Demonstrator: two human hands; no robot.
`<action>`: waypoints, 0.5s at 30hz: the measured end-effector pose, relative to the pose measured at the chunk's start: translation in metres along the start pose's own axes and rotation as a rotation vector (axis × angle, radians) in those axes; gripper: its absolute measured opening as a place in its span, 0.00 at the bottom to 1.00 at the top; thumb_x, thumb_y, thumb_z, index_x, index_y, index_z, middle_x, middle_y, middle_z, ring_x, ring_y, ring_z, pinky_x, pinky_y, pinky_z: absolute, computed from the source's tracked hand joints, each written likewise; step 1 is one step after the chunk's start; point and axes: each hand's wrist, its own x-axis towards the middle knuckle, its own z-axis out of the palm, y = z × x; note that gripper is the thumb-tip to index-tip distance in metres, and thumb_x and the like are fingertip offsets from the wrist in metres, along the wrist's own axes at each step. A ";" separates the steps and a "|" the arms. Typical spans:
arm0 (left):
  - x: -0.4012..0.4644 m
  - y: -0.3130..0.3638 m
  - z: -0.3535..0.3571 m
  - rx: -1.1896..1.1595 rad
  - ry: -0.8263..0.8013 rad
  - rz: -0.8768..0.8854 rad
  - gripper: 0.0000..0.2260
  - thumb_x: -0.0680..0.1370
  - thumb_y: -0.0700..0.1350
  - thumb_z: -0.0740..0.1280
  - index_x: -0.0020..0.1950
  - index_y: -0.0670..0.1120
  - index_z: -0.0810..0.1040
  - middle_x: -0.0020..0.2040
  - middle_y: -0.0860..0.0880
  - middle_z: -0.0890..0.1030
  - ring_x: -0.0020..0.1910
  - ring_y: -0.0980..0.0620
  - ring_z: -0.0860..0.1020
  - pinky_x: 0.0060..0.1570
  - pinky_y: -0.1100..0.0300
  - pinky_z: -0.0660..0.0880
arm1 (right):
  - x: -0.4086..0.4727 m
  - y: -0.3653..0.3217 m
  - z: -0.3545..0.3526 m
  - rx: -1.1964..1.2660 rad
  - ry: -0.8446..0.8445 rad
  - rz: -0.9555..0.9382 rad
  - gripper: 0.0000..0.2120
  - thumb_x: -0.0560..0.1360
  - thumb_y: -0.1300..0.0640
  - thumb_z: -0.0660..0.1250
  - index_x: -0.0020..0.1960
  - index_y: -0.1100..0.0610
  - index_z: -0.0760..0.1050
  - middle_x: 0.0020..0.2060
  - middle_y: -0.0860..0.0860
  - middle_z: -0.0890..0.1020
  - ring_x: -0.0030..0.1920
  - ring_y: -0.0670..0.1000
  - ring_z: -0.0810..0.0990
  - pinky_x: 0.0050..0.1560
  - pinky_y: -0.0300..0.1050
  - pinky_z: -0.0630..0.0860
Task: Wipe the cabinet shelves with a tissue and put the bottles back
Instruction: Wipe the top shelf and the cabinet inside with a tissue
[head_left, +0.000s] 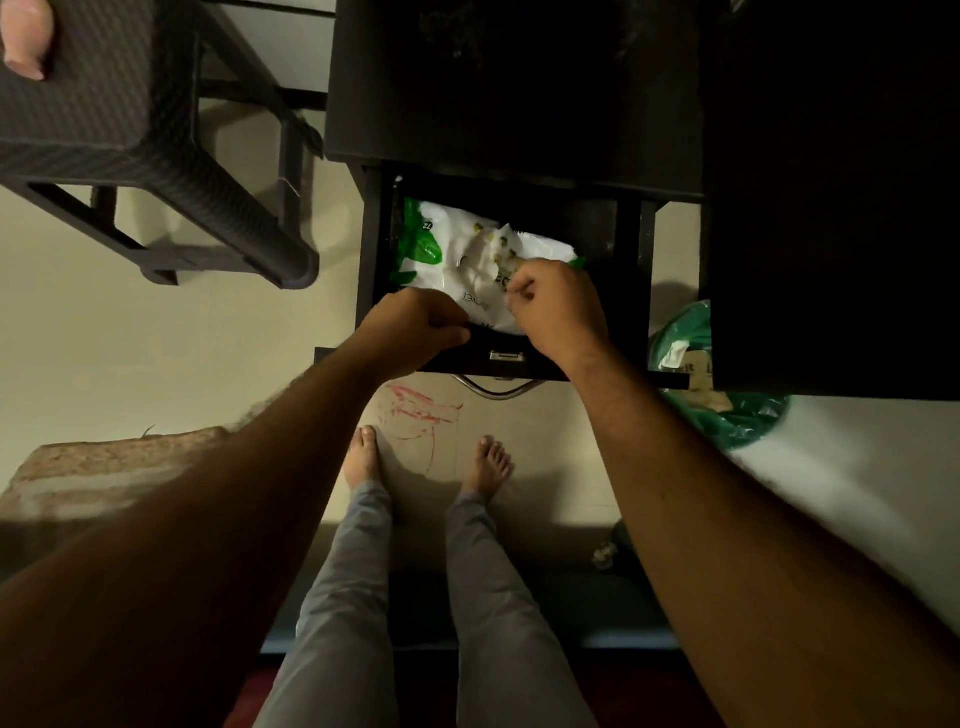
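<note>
An open black drawer (506, 358) above beige floor (156, 322); its tissue pack (467, 260) is pinched by the right hand (558, 306), its front edge gripped by the left hand (415, 330)

An open black drawer (498, 358) juts from the dark cabinet (519, 83). Inside the drawer lies a white-and-green tissue pack (467, 254). The left hand (415, 327) curls over the drawer's front edge, and the right hand (556, 306) pinches the pack's crumpled wrapper (whether a tissue is gripped is unclear). Below the drawer stand 2 bare feet (363, 457); left of it, a dark stool (130, 130); right of it, a green bag (727, 405).
</note>
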 end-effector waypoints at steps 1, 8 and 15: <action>0.002 -0.001 0.000 -0.016 0.039 -0.021 0.13 0.77 0.47 0.70 0.61 0.48 0.80 0.53 0.50 0.82 0.51 0.53 0.79 0.48 0.62 0.71 | 0.007 -0.006 0.002 0.016 0.004 -0.004 0.03 0.73 0.58 0.70 0.45 0.52 0.81 0.44 0.49 0.84 0.45 0.51 0.82 0.45 0.47 0.81; 0.015 -0.005 0.000 -0.052 0.144 -0.069 0.19 0.79 0.45 0.67 0.70 0.47 0.72 0.61 0.46 0.80 0.54 0.54 0.78 0.48 0.64 0.70 | 0.037 -0.031 0.028 -0.264 -0.080 0.001 0.07 0.75 0.58 0.67 0.52 0.51 0.80 0.48 0.51 0.81 0.52 0.55 0.80 0.44 0.46 0.73; 0.022 -0.010 0.002 -0.068 0.142 -0.075 0.20 0.80 0.43 0.66 0.71 0.48 0.70 0.63 0.46 0.78 0.58 0.52 0.77 0.49 0.66 0.70 | 0.040 -0.030 0.035 -0.299 -0.074 0.029 0.08 0.75 0.61 0.66 0.50 0.51 0.81 0.49 0.51 0.84 0.53 0.55 0.80 0.39 0.43 0.62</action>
